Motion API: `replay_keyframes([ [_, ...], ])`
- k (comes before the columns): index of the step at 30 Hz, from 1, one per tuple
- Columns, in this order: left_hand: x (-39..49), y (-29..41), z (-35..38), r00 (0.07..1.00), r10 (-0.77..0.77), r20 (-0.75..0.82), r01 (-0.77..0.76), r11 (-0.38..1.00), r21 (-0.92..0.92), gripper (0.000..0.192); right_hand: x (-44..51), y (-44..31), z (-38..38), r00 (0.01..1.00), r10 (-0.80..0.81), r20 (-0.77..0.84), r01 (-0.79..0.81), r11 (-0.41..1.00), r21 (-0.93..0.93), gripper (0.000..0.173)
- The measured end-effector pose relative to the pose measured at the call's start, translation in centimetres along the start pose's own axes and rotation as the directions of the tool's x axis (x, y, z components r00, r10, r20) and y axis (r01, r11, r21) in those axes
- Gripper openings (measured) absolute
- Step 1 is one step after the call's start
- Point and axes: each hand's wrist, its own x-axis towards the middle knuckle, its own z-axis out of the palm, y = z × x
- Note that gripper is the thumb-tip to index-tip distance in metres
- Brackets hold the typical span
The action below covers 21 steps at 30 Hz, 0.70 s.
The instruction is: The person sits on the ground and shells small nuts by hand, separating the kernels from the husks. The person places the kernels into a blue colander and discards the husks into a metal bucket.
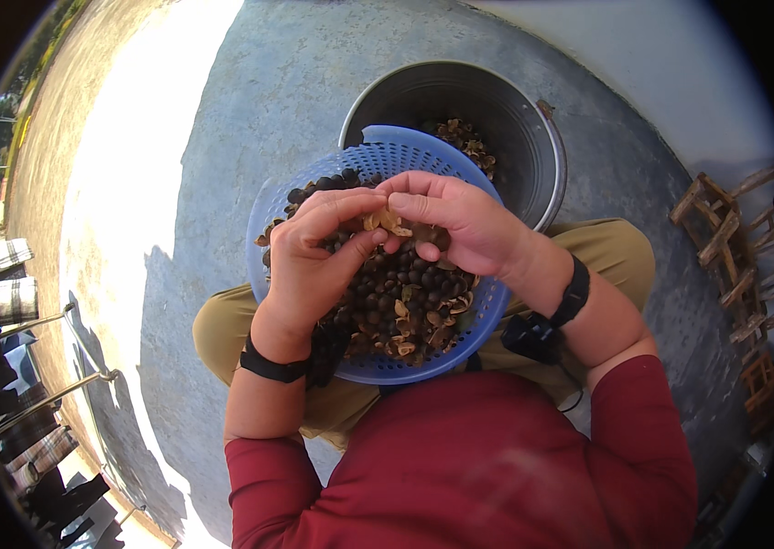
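A blue perforated plastic basket (421,374) with a broken rim rests on my lap. Dark round seeds or nuts (387,288) and pale brown dry husks (404,346) fill it. Above them, my left hand (325,243) pinches a tan, split husk (387,221) between thumb and fingers. On its other side my right hand (448,219) holds the same husk, the two hands meeting at the fingertips. Brownish pieces show under the curled fingers of my right hand, partly hidden. Behind the basket stands a round metal pot (524,158) with husks (466,141) at its bottom.
The pot and my crossed legs are on a grey-blue concrete floor (270,89). Wooden frames, perhaps stools (723,233), lie at the right by a pale wall (668,62). Clothes (16,298) hang on a metal rack at the left, near sunlit ground.
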Motion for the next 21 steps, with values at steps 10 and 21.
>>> replay_keyframes([
  [10,0.1,-0.7,0.8,0.98,-0.009,0.2,-0.085,0.886,0.455,0.041,-0.7,-5.3,-2.8,0.756,-0.611,-0.235,0.34,0.673,-0.657,0.018],
  [21,-0.4,-1.3,1.3,0.952,-0.059,0.302,-0.137,0.797,0.588,0.039,-0.6,-5.0,-2.5,0.631,-0.773,-0.063,0.239,0.272,-0.932,0.021],
])
